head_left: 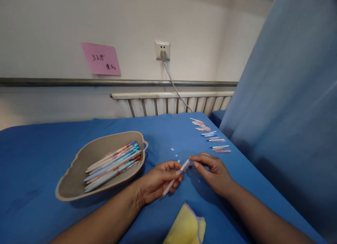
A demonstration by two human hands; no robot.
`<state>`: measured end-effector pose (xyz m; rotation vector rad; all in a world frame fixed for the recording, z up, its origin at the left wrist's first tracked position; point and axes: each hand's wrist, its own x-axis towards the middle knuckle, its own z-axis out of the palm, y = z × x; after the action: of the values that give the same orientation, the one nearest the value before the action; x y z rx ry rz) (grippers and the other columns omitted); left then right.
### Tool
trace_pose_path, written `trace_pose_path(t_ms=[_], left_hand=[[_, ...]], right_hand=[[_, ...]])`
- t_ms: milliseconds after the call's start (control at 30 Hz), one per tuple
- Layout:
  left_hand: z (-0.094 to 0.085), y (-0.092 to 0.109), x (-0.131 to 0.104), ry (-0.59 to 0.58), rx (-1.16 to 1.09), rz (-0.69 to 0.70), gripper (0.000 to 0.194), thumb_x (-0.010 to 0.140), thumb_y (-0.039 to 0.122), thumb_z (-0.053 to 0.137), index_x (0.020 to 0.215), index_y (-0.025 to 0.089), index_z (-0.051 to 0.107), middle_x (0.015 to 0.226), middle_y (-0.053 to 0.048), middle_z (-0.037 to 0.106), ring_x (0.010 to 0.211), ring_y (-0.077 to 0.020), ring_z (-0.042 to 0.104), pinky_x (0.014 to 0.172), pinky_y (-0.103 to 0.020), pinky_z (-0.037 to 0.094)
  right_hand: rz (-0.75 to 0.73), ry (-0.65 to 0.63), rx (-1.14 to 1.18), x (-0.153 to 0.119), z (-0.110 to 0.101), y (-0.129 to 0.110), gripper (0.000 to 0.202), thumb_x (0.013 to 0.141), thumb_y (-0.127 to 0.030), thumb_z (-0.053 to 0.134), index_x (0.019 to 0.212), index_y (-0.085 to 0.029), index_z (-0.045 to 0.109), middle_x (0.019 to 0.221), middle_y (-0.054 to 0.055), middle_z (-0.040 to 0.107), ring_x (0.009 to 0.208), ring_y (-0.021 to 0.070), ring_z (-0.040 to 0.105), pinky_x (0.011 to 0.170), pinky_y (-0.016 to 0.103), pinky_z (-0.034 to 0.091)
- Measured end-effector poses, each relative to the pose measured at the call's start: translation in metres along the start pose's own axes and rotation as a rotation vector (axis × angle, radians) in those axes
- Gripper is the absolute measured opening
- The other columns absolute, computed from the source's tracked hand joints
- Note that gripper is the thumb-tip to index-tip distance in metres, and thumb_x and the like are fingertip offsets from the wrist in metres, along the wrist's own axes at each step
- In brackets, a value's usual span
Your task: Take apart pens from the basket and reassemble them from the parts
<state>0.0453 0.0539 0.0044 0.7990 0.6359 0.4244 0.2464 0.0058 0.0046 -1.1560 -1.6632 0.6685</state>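
Observation:
A pale pink pen (pixel 168 188) lies slantwise in my left hand (pixel 164 177), its tip pointing down toward me and its clear upper end up to the right. My left fingers are closed around its barrel. At that upper end, the thumb and forefinger of my right hand (pixel 212 172) are pinched together; what is between them is too small to make out. Small whitish bits (pixel 172 149) lie on the blue cloth just beyond my left hand. To the left, a beige basin (pixel 71 173) holds several pens (pixel 116 163) in blue, peach and white.
Pen parts and refills (pixel 217 140) lie in groups along the right edge of the blue-covered surface (pixel 163 131). A yellow cloth (pixel 184 226) is near me. Behind are a rail (pixel 171 95), a plugged-in socket (pixel 162 51) and a pink note (pixel 101 59); a blue curtain (pixel 286 79) hangs at right.

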Motion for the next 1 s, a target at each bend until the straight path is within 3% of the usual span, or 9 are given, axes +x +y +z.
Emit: trace_pose_path(t_ms=[133, 333, 667, 867, 1000], left_hand=[[0.0, 0.0, 0.001, 0.014, 0.004, 0.005, 0.025, 0.069, 0.021, 0.075, 0.088, 0.014, 0.059, 0.066, 0.0, 0.06, 0.048, -0.008, 0.053, 0.044, -0.018, 0.039], [0.001, 0.002, 0.001, 0.055, 0.001, 0.003, 0.025, 0.068, 0.021, 0.076, 0.087, 0.014, 0.06, 0.066, 0.0, 0.06, 0.049, -0.0079, 0.054, 0.044, -0.017, 0.039], [0.0, 0.001, 0.002, 0.02, 0.005, -0.008, 0.021, 0.071, 0.022, 0.073, 0.086, 0.013, 0.061, 0.069, -0.002, 0.06, 0.052, -0.008, 0.054, 0.047, -0.018, 0.04], [-0.001, -0.001, 0.002, -0.011, 0.009, -0.017, 0.024, 0.07, 0.023, 0.075, 0.086, 0.013, 0.06, 0.067, -0.001, 0.058, 0.047, -0.0058, 0.049, 0.043, -0.016, 0.034], [-0.001, -0.002, 0.004, 0.005, -0.005, -0.018, 0.021, 0.071, 0.022, 0.073, 0.084, 0.013, 0.059, 0.066, 0.0, 0.057, 0.046, -0.0046, 0.047, 0.042, -0.015, 0.032]], right_hand=[[-0.005, -0.035, 0.002, -0.001, 0.0, 0.0, 0.027, 0.085, -0.023, 0.051, 0.106, -0.026, 0.068, 0.077, 0.003, 0.064, 0.069, 0.0164, 0.059, 0.065, 0.029, 0.046], [0.105, 0.056, 0.125, -0.002, 0.003, 0.005, 0.026, 0.085, -0.027, 0.053, 0.107, -0.023, 0.065, 0.074, 0.002, 0.063, 0.062, 0.014, 0.057, 0.06, 0.027, 0.047], [0.075, 0.039, 0.058, -0.002, 0.001, 0.0, 0.026, 0.084, -0.027, 0.054, 0.104, -0.025, 0.068, 0.078, 0.002, 0.065, 0.063, 0.0139, 0.057, 0.062, 0.027, 0.047], [0.242, 0.0, 0.243, -0.002, 0.008, 0.011, 0.025, 0.08, -0.034, 0.058, 0.098, -0.022, 0.07, 0.074, 0.002, 0.066, 0.057, 0.0132, 0.056, 0.056, 0.027, 0.045], [0.288, 0.039, 0.304, -0.002, 0.013, 0.014, 0.027, 0.078, -0.037, 0.06, 0.098, -0.02, 0.069, 0.073, 0.002, 0.066, 0.056, 0.0124, 0.055, 0.055, 0.026, 0.044]])
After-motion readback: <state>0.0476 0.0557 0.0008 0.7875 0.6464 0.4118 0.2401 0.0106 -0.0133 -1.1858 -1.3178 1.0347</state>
